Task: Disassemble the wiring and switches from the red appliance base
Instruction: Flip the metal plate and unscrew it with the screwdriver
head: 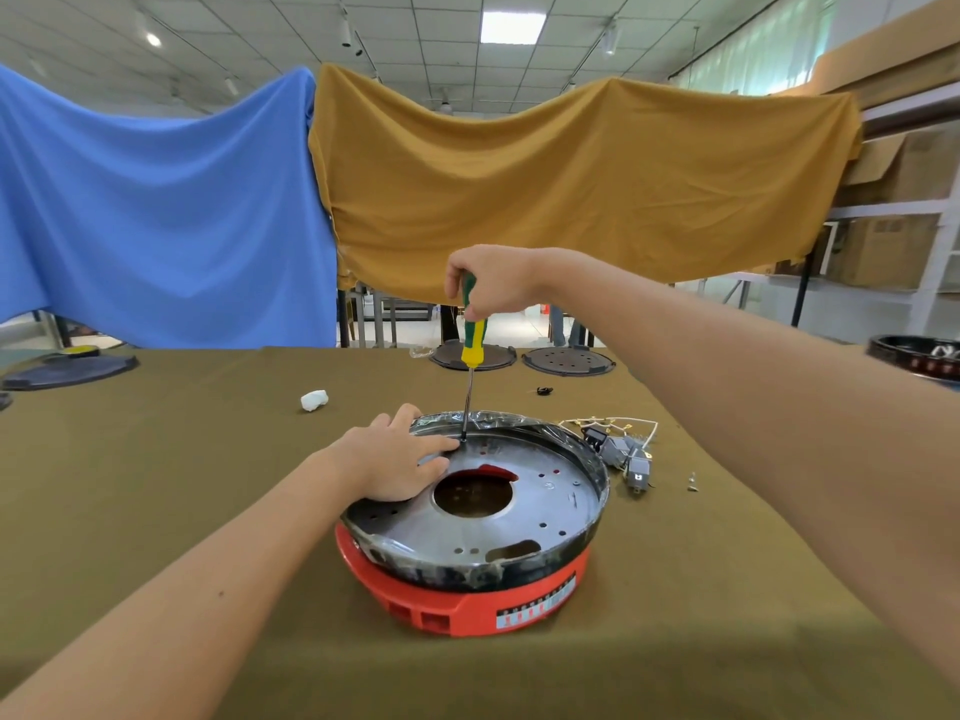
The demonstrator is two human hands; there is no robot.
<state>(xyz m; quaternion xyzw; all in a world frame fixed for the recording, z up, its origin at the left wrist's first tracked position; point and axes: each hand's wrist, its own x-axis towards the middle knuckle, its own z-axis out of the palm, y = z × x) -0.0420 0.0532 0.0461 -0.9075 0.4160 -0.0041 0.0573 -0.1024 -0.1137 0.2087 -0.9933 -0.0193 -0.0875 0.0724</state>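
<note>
Right grip (488, 283) curls round the upright screwdriver (472, 340), tip down beside my flat, spread left grip (400, 459) on the metal plate (545, 491).

Bright, even light from a ceiling panel (512, 27); soft shadows, sharp centre, wide-angle bending at the edges.

Red appliance base (467, 605), green-and-yellow screwdriver (474, 335), olive tablecloth (208, 459), blue (156, 210) and mustard drapes (571, 189).
</note>
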